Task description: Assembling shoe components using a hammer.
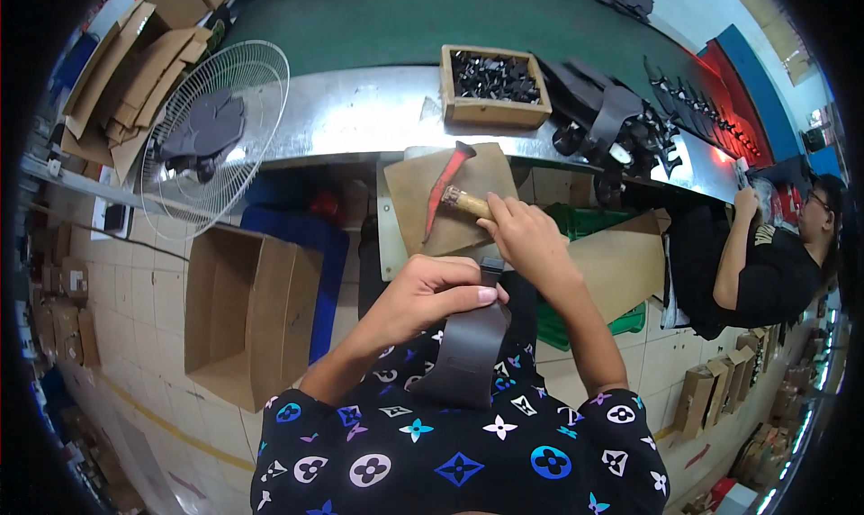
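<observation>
At far left, folded sheets of cardboard [135, 74] stand stacked beside a metal tabletop [360, 110]. Next to them is a round wire guard [279, 92], tilted, and dark flat pieces [202, 128] show through its wires. Below, an open cardboard box [292, 321] sits near the tiled floor [153, 308], with a blue bin [331, 263] just beside it.

Toward the middle, the person's left grip [427, 294] is closed around the upper end of a dark, flexible strap piece [468, 357], thumb across its front. The strap piece hangs down over the lap, and its black end fitting [491, 267] pokes up past the fingers. Beyond, a brown board [409, 195] lies by the tabletop's near edge. Over it is the red head of a hammer [463, 202]; whether they touch, I cannot tell. A wooden tray [495, 112] full of small black parts [495, 76] stands on the tabletop behind.

The right grip [531, 240] is wrapped around the hammer's wooden handle, near the strap piece. Farther right, more dark pieces [616, 110] lie heaped on the tabletop, and a co-worker [765, 281] in black sits at its far-right end.
</observation>
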`<state>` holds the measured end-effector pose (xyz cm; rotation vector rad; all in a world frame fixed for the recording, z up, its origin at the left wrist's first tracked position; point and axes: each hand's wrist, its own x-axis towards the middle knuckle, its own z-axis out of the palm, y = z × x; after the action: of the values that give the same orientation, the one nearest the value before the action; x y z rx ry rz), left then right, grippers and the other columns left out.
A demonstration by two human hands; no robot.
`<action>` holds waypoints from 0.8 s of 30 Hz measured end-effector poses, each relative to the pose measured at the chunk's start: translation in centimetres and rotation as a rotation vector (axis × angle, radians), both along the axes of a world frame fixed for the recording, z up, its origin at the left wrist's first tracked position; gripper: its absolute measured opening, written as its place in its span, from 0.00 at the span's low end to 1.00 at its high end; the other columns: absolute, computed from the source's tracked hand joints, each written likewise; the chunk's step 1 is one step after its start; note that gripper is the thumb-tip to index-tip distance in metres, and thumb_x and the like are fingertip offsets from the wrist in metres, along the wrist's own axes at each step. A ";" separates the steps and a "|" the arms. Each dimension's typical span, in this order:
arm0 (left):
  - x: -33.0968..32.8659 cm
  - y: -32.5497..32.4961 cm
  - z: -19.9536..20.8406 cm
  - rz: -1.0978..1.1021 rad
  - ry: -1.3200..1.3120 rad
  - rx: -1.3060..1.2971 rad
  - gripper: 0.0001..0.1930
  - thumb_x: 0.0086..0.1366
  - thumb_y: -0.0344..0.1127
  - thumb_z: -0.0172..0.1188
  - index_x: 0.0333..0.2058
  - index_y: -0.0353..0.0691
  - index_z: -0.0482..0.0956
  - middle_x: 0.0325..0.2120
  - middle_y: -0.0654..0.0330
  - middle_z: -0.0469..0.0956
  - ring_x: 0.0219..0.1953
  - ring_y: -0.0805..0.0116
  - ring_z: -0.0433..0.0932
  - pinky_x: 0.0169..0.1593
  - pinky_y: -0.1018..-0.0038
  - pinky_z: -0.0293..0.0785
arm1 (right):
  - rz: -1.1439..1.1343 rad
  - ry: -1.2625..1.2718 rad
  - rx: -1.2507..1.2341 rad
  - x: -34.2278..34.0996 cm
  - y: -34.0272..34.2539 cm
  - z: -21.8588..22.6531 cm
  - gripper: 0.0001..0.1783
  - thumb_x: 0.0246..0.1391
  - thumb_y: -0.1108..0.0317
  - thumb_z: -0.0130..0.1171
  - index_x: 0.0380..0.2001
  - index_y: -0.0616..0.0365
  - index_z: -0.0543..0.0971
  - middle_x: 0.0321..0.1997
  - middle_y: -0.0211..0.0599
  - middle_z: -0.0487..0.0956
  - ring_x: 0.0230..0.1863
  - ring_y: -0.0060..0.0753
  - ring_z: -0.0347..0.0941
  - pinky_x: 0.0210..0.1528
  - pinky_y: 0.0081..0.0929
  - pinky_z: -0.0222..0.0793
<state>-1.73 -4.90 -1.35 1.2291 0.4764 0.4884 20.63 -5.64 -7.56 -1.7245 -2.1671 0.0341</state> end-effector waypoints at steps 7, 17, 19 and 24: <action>-0.8 -1.2 0.5 -0.189 -0.065 -0.240 0.12 0.69 0.35 0.59 0.41 0.30 0.84 0.39 0.57 0.84 0.43 0.75 0.78 0.49 0.77 0.71 | 0.666 0.674 -0.239 1.3 -2.1 8.5 0.21 0.56 0.58 0.63 0.45 0.66 0.80 0.40 0.46 0.82 0.41 0.45 0.79 0.44 0.35 0.75; 0.5 -1.0 0.0 -0.566 -0.286 -0.077 0.12 0.69 0.36 0.59 0.43 0.35 0.85 0.36 0.57 0.84 0.38 0.69 0.81 0.44 0.74 0.73 | 1.064 0.714 -0.362 0.3 -2.9 11.7 0.15 0.51 0.67 0.71 0.32 0.68 0.78 0.24 0.38 0.69 0.22 0.37 0.68 0.20 0.29 0.63; 0.6 -1.3 0.0 -0.545 -0.353 -0.020 0.12 0.68 0.37 0.60 0.41 0.33 0.84 0.32 0.55 0.82 0.36 0.64 0.80 0.40 0.72 0.73 | 1.052 0.702 -0.332 0.3 -3.3 12.1 0.15 0.51 0.67 0.71 0.31 0.70 0.78 0.23 0.37 0.68 0.20 0.36 0.67 0.19 0.29 0.62; 0.1 -1.3 1.9 -0.556 -0.267 -0.001 0.09 0.64 0.32 0.65 0.34 0.29 0.82 0.27 0.53 0.76 0.32 0.59 0.77 0.38 0.68 0.71 | 1.011 0.722 -0.264 0.1 -4.2 12.3 0.17 0.52 0.66 0.71 0.32 0.72 0.79 0.22 0.36 0.67 0.19 0.35 0.67 0.18 0.29 0.62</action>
<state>-1.64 -6.17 0.51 1.2120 -0.0983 0.1692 20.76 -9.88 4.73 -0.3887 -2.2106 1.0437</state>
